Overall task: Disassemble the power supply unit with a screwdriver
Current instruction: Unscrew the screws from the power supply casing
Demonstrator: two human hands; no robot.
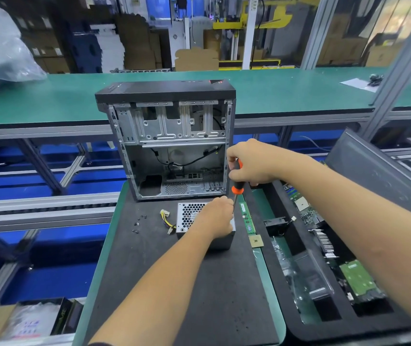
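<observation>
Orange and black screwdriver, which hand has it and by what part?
The right hand grips the orange and black screwdriver by its handle, shaft pointing down. The left hand rests on the grey metal power supply unit.

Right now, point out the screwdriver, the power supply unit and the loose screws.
screwdriver (pixel 237 189): head view, orange collar of handle.
power supply unit (pixel 189 213): head view, honeycomb grille on top.
loose screws (pixel 137 224): head view, one screw of the cluster.
</observation>
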